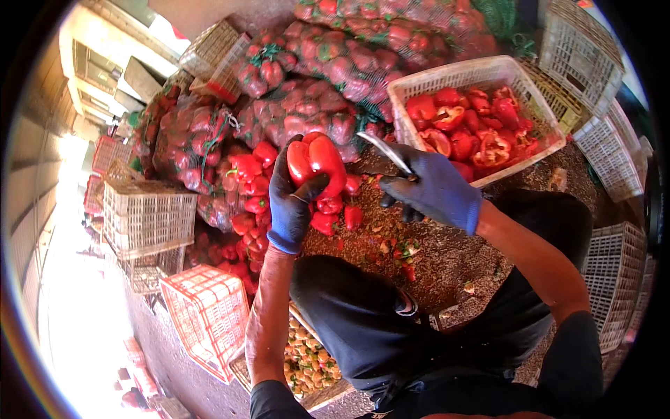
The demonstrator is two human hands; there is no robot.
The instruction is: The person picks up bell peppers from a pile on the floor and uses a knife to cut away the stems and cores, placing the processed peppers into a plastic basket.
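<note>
My left hand (287,202), in a blue glove with a dark palm, is closed around a whole red bell pepper (316,164). My right hand (436,185), gloved the same way, grips a knife (385,151). Its slim pale blade points up and left, toward the pepper but apart from it; the handle is hidden in my fingers. Beyond my right hand stands a white plastic crate (453,74) holding cut red pepper pieces (478,129). Loose whole red peppers (326,216) lie on the ground just below and beside my left hand.
Mesh sacks (300,105) full of red peppers are heaped ahead. A crate of pepper cores (307,359) sits beside my left leg. An orange-red crate (206,314) and stacked pale crates (150,216) stand left, more crates (614,279) right. Seeds and scraps litter the ground (447,269).
</note>
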